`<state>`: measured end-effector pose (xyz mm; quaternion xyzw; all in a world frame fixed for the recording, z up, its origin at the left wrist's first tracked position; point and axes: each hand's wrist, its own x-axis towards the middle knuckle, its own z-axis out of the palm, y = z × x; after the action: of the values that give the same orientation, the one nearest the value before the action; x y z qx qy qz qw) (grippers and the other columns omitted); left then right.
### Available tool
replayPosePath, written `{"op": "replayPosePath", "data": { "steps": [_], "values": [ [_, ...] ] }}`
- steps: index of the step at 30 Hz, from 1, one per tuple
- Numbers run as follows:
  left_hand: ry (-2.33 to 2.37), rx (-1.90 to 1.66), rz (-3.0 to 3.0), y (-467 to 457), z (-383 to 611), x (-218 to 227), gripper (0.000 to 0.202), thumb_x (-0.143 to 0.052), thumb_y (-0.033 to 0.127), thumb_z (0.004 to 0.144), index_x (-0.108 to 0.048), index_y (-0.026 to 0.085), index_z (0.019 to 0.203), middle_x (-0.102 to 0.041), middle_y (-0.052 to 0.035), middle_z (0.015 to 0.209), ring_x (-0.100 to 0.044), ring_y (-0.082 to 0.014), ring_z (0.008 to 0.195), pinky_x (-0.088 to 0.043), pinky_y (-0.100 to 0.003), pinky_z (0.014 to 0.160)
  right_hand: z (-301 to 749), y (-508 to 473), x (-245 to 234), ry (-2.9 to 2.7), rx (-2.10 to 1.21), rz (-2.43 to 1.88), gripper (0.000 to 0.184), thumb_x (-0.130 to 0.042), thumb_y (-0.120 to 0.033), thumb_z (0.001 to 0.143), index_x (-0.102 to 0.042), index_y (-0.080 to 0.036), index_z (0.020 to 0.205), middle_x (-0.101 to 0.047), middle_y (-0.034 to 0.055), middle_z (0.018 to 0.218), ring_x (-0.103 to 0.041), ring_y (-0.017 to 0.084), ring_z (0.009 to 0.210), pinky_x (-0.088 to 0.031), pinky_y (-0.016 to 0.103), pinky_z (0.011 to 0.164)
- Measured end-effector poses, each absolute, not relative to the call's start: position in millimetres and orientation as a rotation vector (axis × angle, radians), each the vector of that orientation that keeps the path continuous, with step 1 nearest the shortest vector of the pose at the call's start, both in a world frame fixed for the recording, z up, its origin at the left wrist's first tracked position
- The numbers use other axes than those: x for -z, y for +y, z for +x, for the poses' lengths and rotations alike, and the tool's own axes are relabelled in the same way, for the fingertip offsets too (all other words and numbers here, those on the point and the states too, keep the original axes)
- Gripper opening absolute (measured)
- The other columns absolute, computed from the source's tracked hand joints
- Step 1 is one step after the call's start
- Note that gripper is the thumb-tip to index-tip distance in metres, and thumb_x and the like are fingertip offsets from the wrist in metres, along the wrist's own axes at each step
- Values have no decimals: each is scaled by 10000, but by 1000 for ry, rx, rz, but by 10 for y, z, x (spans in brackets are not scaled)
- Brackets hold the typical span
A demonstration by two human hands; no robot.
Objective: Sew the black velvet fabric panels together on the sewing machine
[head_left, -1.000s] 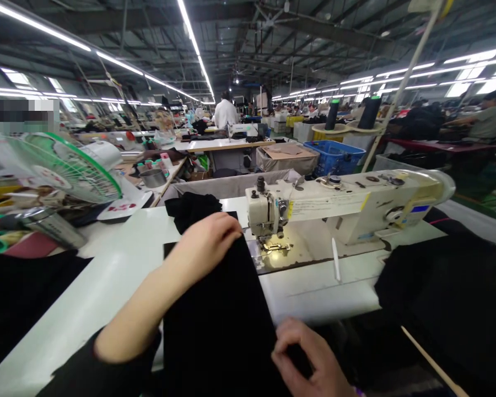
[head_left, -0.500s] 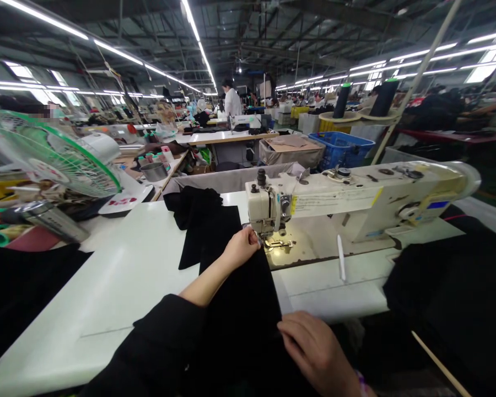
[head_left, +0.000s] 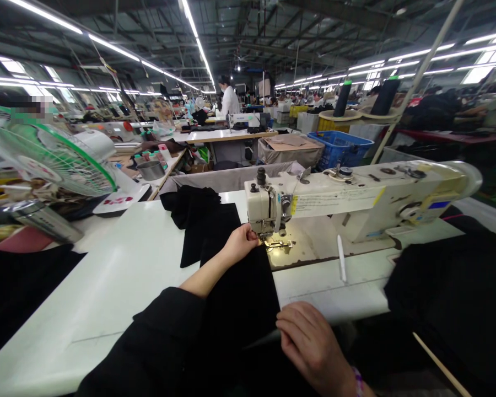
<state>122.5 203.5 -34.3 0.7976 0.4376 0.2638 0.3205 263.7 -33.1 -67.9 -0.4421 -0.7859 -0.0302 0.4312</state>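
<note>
Left hand (head_left: pixel 238 242), fingers closed on far end of black fabric (head_left: pixel 240 292), right beside presser foot (head_left: pixel 278 243) of sewing machine (head_left: pixel 355 201); right hand (head_left: pixel 310 344) curled, pinching near edge at table (head_left: pixel 119 264) front edge. Fabric lined up, seam looks unstarted

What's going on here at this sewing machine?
A person is working a strip of black fabric at a white sewing machine on a white table. The left hand pinches the fabric's far end right beside the presser foot. The right hand lies on the near end at the table's front edge; its grip is hard to make out. More black cloth is heaped at the right.
</note>
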Motion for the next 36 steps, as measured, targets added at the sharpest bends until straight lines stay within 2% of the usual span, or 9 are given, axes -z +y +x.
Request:
{"op": "replayPosePath", "data": {
  "steps": [7,9,11,17,26,29,31,34,36],
  "values": [
    [1214,-760,2350,1372,1112,122,205,-688,126,766,-617,166,955,-627,-107,1063,-567,-291,1074,-467,-468,959,2645,-363,687,-1974,45,-1114,308,-461,4,846,-630,-168,1038,-715,78,945,-675,233,905,-578,447,880],
    [1034,-570,2516,960,997,101,68,-659,174,838,-652,184,906,-646,-76,943,-610,-257,936,-518,-417,868,2642,-357,690,-1969,10,-1115,315,-456,4,836,-635,-167,1030,-705,82,945,-670,237,918,-573,453,886],
    [730,-376,2652,600,862,142,107,-574,163,901,-674,201,902,-676,-65,913,-639,-216,853,-557,-343,787,2638,-336,683,-1960,-7,-1120,320,-452,0,837,-636,-172,1036,-699,84,943,-664,241,929,-572,451,884],
    [444,-418,3012,386,618,414,408,-467,85,907,-591,95,1295,-660,-163,1327,-608,-298,1240,-553,-408,1018,2635,-198,646,-1951,9,-1118,298,-449,-23,854,-625,-185,1031,-696,77,927,-643,234,896,-562,467,889],
    [393,-391,3129,877,701,420,309,-511,98,930,-645,82,1209,-696,-176,1254,-666,-291,1155,-564,-420,999,2588,-47,605,-1933,44,-1174,263,-476,-47,908,-635,-152,1090,-708,109,994,-645,248,940,-541,450,869],
    [408,-419,3099,1034,747,389,255,-530,89,923,-666,105,1139,-717,-159,1195,-677,-273,1123,-583,-391,952,2515,-249,808,-1955,16,-1119,135,-523,-134,943,-647,-169,902,-698,67,814,-652,206,759,-542,351,713],
    [425,-414,3095,1142,774,379,225,-533,88,920,-679,112,1090,-721,-149,1182,-679,-266,1114,-586,-380,942,2461,-409,1087,-2084,-105,-1044,202,-568,-222,952,-622,-197,760,-660,17,671,-626,162,611,-506,278,584],
    [401,-433,3122,1309,794,376,242,-502,102,936,-694,109,1081,-723,-145,1189,-677,-256,1118,-573,-384,978,2382,-573,1554,-2336,-426,-1165,115,-670,-279,913,-710,-216,1001,-768,48,942,-725,208,826,-551,255,654],
    [381,-456,3133,1420,793,370,284,-462,107,952,-700,103,1105,-724,-149,1194,-675,-250,1129,-563,-383,998,2331,-610,1778,-2412,-717,-1383,421,-723,-270,877,-644,-257,1290,-717,85,1241,-700,276,1078,-578,305,797]
  ]
}}
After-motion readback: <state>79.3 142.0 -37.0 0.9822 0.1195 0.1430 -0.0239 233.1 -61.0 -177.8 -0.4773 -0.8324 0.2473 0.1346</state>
